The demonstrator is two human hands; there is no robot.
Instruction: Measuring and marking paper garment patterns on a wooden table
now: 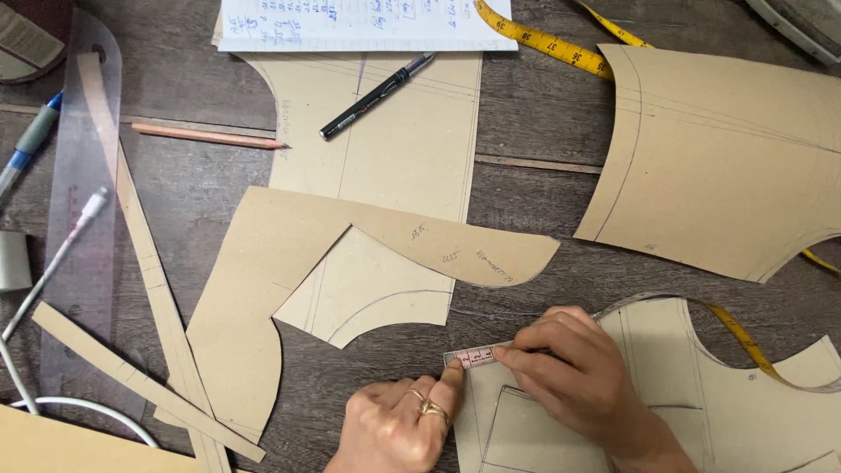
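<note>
Measuring the Edge of a Card Pattern Piece

Pinning the end of the yellow tape measure (473, 356) down with my left hand (399, 429), I press one fingertip on it at the top edge of the tan pattern piece (648, 350). My right hand (569, 368) has its fingers closed on the tape just beside. Across the wooden surface (526, 114) lie other card pieces, a black pen (377, 95), a pencil (208, 136) and a clear ruler (83, 201).

The right hand (574, 372) covers the tape measure (473, 356) past its end, just beside the fingers (452, 378). The pattern piece (657, 412) under them runs off the bottom edge. Pencilled marks above the fingers are too small to tell.
</note>
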